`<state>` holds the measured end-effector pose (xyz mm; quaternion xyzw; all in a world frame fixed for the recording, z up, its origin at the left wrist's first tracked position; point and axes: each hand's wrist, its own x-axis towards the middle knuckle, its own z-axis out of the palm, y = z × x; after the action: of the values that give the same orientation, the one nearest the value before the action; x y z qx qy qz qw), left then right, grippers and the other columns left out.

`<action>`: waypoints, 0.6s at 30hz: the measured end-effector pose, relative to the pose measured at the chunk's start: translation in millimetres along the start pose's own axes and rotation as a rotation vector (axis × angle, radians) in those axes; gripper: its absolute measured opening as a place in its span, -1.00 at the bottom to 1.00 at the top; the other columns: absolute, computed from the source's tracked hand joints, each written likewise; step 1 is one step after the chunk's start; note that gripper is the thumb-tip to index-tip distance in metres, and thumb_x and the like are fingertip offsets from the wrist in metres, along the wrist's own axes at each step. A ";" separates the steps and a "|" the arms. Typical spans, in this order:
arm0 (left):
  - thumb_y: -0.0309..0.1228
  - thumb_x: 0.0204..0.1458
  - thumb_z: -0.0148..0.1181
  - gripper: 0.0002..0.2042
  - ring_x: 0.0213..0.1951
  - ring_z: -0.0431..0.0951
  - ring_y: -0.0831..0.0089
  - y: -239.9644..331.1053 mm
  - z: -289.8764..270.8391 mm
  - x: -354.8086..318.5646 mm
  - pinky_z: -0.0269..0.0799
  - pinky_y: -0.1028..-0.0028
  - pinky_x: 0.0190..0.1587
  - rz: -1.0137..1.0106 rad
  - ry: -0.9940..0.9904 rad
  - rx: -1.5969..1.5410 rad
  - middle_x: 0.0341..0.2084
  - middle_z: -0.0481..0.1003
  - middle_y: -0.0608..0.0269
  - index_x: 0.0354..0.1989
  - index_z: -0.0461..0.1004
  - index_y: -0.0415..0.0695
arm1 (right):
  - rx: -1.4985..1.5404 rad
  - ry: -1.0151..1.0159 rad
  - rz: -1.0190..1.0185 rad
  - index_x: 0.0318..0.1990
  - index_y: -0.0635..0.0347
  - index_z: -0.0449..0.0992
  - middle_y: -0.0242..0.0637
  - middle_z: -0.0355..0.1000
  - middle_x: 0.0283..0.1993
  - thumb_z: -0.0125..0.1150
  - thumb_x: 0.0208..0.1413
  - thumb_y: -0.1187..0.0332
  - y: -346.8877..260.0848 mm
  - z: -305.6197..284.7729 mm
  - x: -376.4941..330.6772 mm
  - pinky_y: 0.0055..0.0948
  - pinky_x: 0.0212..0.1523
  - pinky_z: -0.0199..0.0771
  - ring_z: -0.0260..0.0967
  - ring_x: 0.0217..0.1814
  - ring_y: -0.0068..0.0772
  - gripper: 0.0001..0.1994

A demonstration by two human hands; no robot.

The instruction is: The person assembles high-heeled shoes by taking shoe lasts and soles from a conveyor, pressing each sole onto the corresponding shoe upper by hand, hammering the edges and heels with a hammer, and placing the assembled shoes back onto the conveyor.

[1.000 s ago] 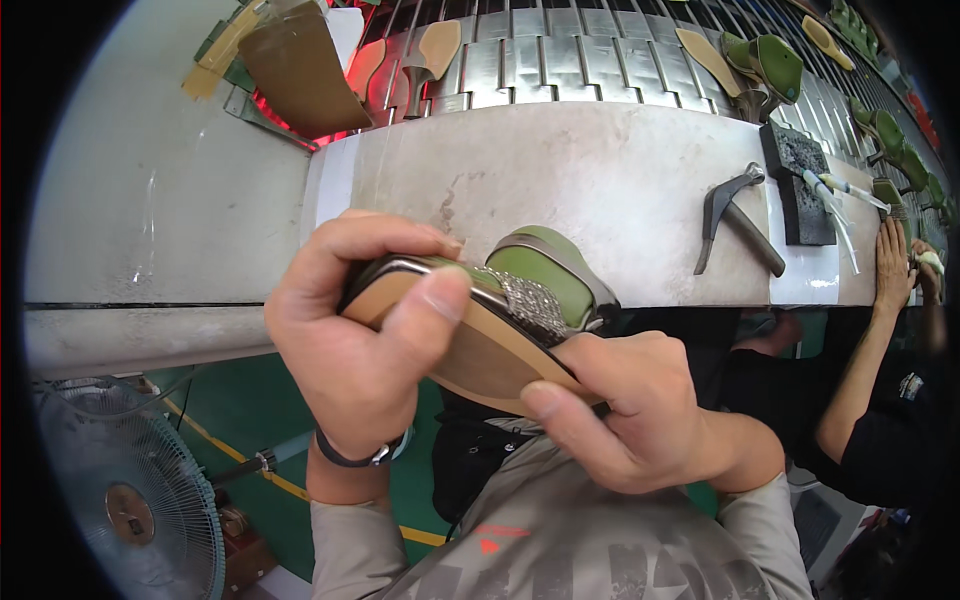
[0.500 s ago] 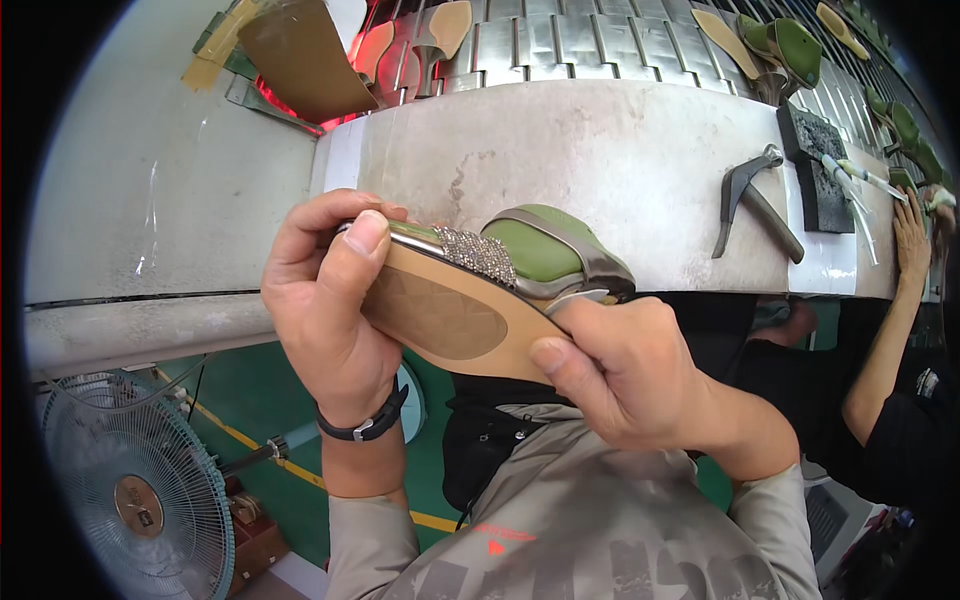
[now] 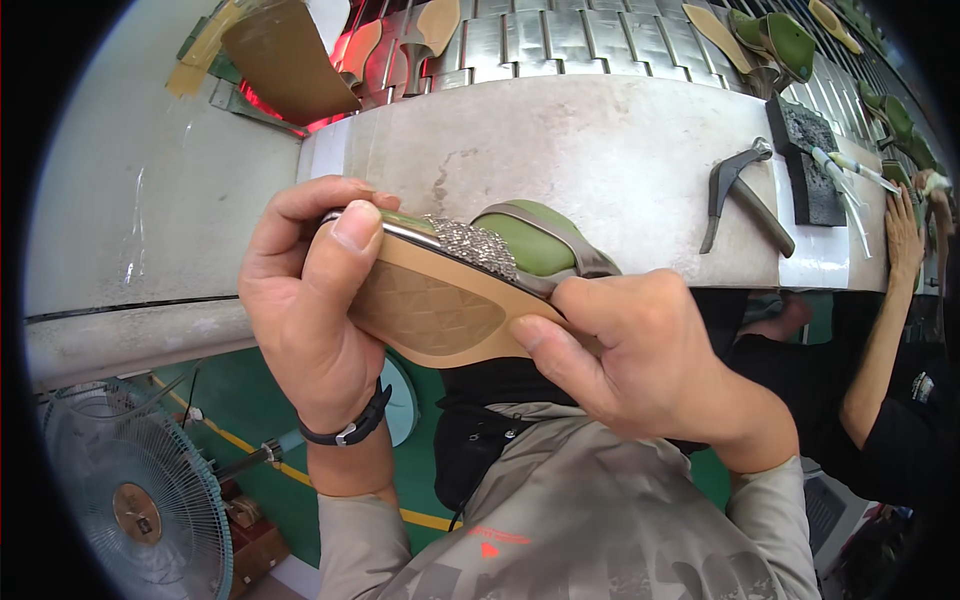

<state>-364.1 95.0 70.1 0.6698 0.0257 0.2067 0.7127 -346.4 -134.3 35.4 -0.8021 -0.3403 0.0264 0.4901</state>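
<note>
Between my hands is a sandal with a tan outsole point(image 3: 440, 305), its patterned underside turned toward me. A glittering beaded strap point(image 3: 475, 247) crosses its upper side. My left hand point(image 3: 320, 270) grips one end, thumb on the edge and fingers behind. My right hand point(image 3: 640, 350) pinches the sole farther along, thumb on the underside; the part inside that hand is hidden. Just behind the sole shows a green shoe form point(image 3: 525, 237) with a grey-brown band round it; whether it sits in the same sandal I cannot tell.
On the pale worktable point(image 3: 400, 130) lie a hammer point(image 3: 745, 200) and a black block point(image 3: 805, 165) with white-tipped sticks point(image 3: 845, 185). Beyond runs a metal slat conveyor point(image 3: 570, 40) carrying soles and green shoes. A co-worker's arm point(image 3: 885, 310) reaches in at right. A fan point(image 3: 140, 500) stands lower left.
The sandal has tilted a little, showing more of its patterned underside. My right thumb and fingers have shifted left along the sole. The whole view has moved slightly.
</note>
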 end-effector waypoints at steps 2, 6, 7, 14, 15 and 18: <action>-0.44 0.14 0.35 -0.77 -0.22 0.61 0.49 6.5 4.9 2.7 0.50 0.50 -0.06 -0.050 -0.070 0.042 -0.25 0.63 0.13 -0.10 0.57 -0.30 | -0.132 -0.026 -0.026 -0.47 0.24 0.41 -0.21 0.31 -0.63 0.47 0.12 0.31 -0.7 -13.4 0.3 -0.31 -0.60 0.30 0.31 -0.66 -0.24 -0.68; -0.40 0.20 0.25 -0.74 -0.19 0.65 0.31 21.2 40.8 12.8 0.58 0.34 0.00 0.045 -0.329 0.252 -0.18 0.57 0.04 -0.04 0.51 -0.34 | -0.178 0.243 -0.219 0.00 0.30 0.54 -0.26 0.54 -0.23 0.68 -0.23 0.28 -4.2 -43.6 15.5 -0.46 -0.21 0.51 0.52 -0.25 -0.41 -0.40; -0.35 0.24 0.22 -0.71 -0.15 0.64 0.31 27.7 58.4 13.9 0.57 0.35 0.01 0.108 -0.483 0.172 -0.16 0.57 0.03 -0.03 0.51 -0.35 | -0.052 0.263 -0.307 0.22 0.36 0.43 -0.20 0.55 -0.08 0.64 -0.21 0.37 -10.0 -46.5 24.8 -0.43 -0.06 0.53 0.54 -0.09 -0.38 -0.24; 0.00 0.46 -0.18 -0.46 0.09 0.57 0.31 -88.2 46.4 50.7 0.34 0.28 0.19 -0.315 -0.361 -0.522 -0.03 0.64 0.04 0.05 0.58 -0.23 | 0.473 0.614 0.180 0.15 0.42 0.49 -0.15 0.59 -0.03 0.29 0.25 0.30 36.6 -91.2 0.6 -0.43 0.08 0.58 0.59 -0.03 -0.42 -0.58; 0.06 0.46 -0.22 -0.43 0.17 0.52 0.23 -114.5 33.6 39.0 0.30 0.19 0.29 -0.454 -0.349 -0.585 0.08 0.59 0.04 0.14 0.51 -0.21 | 0.568 0.640 0.223 0.17 0.45 0.46 -0.08 0.56 0.04 0.22 0.27 0.32 48.6 -93.2 -12.4 -0.41 0.16 0.56 0.58 0.04 -0.37 -0.58; 0.13 0.47 -0.31 -0.33 0.10 0.56 0.23 -145.6 64.1 -12.8 0.40 0.24 0.24 -0.315 0.068 -0.525 -0.01 0.60 -0.03 0.09 0.51 -0.29 | 0.972 0.673 0.450 0.28 0.44 0.31 -0.01 0.51 0.13 0.13 0.30 0.38 63.3 -55.1 -56.7 -0.27 0.23 0.56 0.55 0.18 -0.22 -0.54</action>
<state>-317.8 27.7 -67.0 0.4432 0.0986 0.1157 0.8834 -336.3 -227.2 -3.5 -0.5042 0.0604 0.0269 0.8611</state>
